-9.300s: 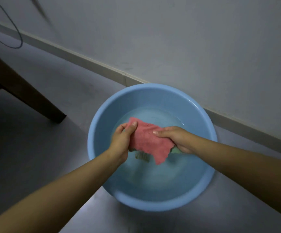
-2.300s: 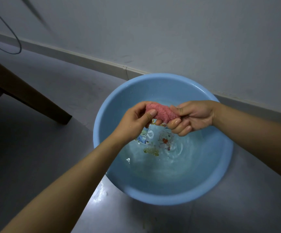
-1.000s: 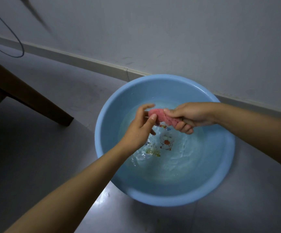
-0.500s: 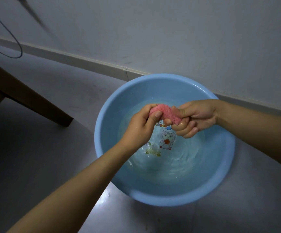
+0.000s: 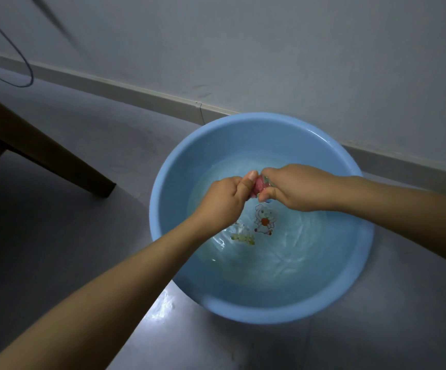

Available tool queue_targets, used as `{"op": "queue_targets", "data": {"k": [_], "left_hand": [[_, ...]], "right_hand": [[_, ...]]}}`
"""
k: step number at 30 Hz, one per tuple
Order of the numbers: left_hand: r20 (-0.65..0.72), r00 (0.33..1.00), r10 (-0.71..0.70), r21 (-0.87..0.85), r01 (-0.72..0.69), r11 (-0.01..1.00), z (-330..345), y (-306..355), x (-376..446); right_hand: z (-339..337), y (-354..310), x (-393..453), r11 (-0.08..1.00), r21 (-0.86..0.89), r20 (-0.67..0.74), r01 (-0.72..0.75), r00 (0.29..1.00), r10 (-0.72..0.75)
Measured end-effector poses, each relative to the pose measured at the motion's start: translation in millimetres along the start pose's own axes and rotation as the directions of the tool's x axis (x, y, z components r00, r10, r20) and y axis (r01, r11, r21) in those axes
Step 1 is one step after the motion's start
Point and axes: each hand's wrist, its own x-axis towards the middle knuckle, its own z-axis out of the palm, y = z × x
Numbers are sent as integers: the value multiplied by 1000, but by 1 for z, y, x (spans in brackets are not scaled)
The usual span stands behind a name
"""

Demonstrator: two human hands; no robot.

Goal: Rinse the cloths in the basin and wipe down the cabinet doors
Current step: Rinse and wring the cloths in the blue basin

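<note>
A round blue basin [image 5: 168, 182] stands on the grey floor, holding rippled water over a cartoon print on its bottom. Above the water, my left hand [image 5: 223, 201] and my right hand [image 5: 294, 186] are both closed on a balled-up pink cloth [image 5: 258, 186]. Only a small strip of the cloth shows between my fists. The knuckles of both hands face up, and the thumbs nearly touch. No cabinet door is in view.
A brown wooden furniture leg [image 5: 56, 161] slants down to the floor left of the basin. A pale wall with a skirting board [image 5: 141, 89] runs behind the basin. A thin dark cable [image 5: 21, 57] loops at the upper left. A wet patch [image 5: 163, 305] shines by the basin's near-left rim.
The spread pink cloth has been gathered into a tight ball and squeezed between both hands. In the last half second my fists have closed tighter and rolled knuckles up, hiding most of it.
</note>
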Motion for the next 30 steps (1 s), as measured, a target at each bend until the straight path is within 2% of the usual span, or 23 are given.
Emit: {"op": "queue_targets", "data": {"k": [3, 6, 10, 14, 19, 22, 25, 30], "left_hand": [[-3, 999, -47, -110, 46, 993, 3, 6, 0], [56, 985, -160, -246, 169, 954, 10, 7, -2], [149, 949, -278, -449, 316, 836, 15, 8, -4], [247, 906, -343, -587, 422, 691, 14, 13, -5], [336, 856, -393, -650, 513, 561, 18, 15, -6], [373, 835, -405, -650, 547, 528, 17, 17, -6], [403, 805, -435, -649, 586, 485, 17, 18, -6], [419, 799, -432, -657, 595, 463, 16, 19, -2]], "right_hand": [[1, 0, -3, 995, -99, -82, -11, 997, 3], [2, 0, -5, 973, -230, -106, 14, 994, -39], [6, 1, -3, 934, -355, -148, 43, 984, -102], [8, 2, 2, 913, -406, -232, 43, 961, -149], [11, 6, 4, 897, -440, -213, 51, 964, -159], [14, 8, 5, 880, -472, -202, 54, 965, -168], [16, 13, 5, 894, -438, -256, 97, 940, -228], [11, 10, 3, 901, -431, -217, 53, 963, -160]]}}
